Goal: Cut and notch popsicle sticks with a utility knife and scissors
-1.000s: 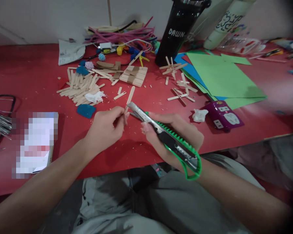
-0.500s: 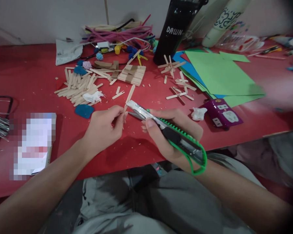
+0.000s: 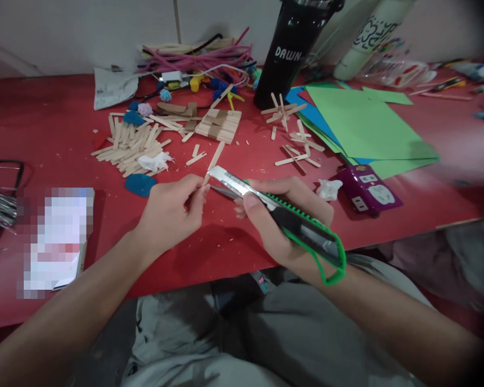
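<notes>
Between the thumb and fingers of my left hand (image 3: 173, 209) a wooden craft stick (image 3: 215, 158) is pinched, pointing up and away from me. My right hand (image 3: 284, 215) is wrapped round a green and black box cutter (image 3: 306, 228). Its metal blade end (image 3: 226, 180) meets the stick just above my left fingertips. Under the cutter a second pointed grey blade or its shadowed edge shows; I cannot tell which. Two short cut stick pieces (image 3: 196, 157) lie just beyond, and small wood shavings are scattered on the red tabletop (image 3: 210, 263).
A heap of craft sticks (image 3: 133, 145) and a taped bundle (image 3: 220, 124) lie behind my left hand. Joined sticks (image 3: 300, 145) lie near green paper (image 3: 358, 118). A black bottle (image 3: 290, 54), purple box (image 3: 369, 189) and phone (image 3: 60, 236) stand or lie around.
The cutter's handle end has swung slightly to the right, its blade end still at the stick. My left hand keeps its pinch on the stick, nearly unmoved.
</notes>
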### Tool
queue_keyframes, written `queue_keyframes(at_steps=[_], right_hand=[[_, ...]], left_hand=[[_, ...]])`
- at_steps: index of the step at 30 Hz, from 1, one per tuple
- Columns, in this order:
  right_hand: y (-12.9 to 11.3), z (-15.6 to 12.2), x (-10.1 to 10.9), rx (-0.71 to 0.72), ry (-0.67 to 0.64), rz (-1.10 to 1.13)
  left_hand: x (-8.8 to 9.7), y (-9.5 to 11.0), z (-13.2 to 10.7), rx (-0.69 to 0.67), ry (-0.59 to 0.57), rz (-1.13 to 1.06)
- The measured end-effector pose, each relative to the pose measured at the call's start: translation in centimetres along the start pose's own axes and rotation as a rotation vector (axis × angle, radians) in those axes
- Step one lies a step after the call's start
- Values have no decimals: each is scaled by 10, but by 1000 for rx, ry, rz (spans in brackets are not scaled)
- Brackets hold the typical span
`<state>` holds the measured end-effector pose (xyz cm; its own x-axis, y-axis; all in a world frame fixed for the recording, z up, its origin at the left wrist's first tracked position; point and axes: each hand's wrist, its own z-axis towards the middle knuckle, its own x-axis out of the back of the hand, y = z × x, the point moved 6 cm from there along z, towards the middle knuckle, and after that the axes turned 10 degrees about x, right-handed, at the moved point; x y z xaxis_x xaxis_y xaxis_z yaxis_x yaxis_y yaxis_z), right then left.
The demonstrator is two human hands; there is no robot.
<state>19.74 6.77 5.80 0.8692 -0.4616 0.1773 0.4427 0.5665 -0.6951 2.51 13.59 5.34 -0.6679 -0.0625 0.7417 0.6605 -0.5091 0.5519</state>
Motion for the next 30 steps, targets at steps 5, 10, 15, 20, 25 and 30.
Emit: queue_keyframes(at_steps=[5,10,15,20,25,30], right_hand=[[-1,2,-1,61,-30,-38],[-24,7,-8,508,-163,-175],[-3,10,-8,77,-85,31],[-12,7,-12,263,-111,-26],[-13,15,-9,126,-130,-31],[-13,11,-8,100,-79,22]], left_hand=[[2,-1,1,15,15,-78],[3,-2,1,9,9,-53],[6,1,2,-10,56,-56],[4,-3,2,86,8,-184],[5,-5,2,92,14,-186],[6,-3,2,62,29,-184]])
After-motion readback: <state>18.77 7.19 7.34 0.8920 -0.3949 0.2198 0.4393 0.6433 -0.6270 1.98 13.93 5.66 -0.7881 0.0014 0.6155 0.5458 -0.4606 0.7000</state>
